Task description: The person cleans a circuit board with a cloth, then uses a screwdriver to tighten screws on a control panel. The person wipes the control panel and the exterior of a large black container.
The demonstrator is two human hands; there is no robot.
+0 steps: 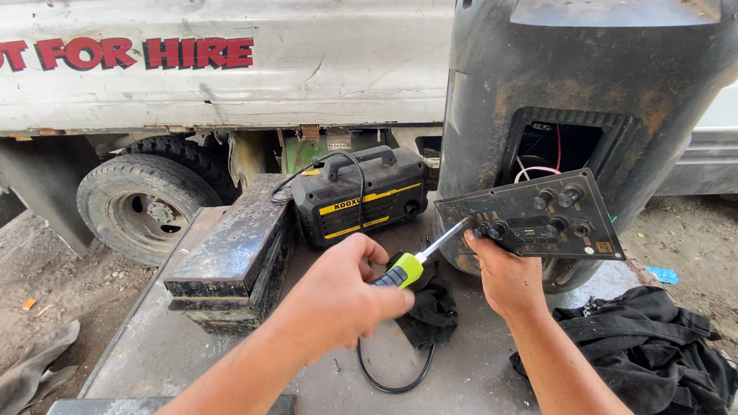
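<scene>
My left hand [342, 296] grips a screwdriver [421, 260] with a yellow-green and black handle. Its metal tip touches the left edge of a dark, dusty control panel [573, 242] with several knobs. My right hand [503, 277] holds that panel by its lower left corner, tilted out in front of a large black speaker cabinet [538, 69]. Behind the panel, the cabinet's rectangular opening [550, 146] shows red and white wires.
A black and yellow machine with a carry handle [361, 192] and a worn metal toolbox [238, 253] stand on the grey work surface [154, 346]. Black cloths [653, 350] [434, 307] and a black cable [388, 383] lie near me. Behind are a white vehicle and its wheel [142, 207].
</scene>
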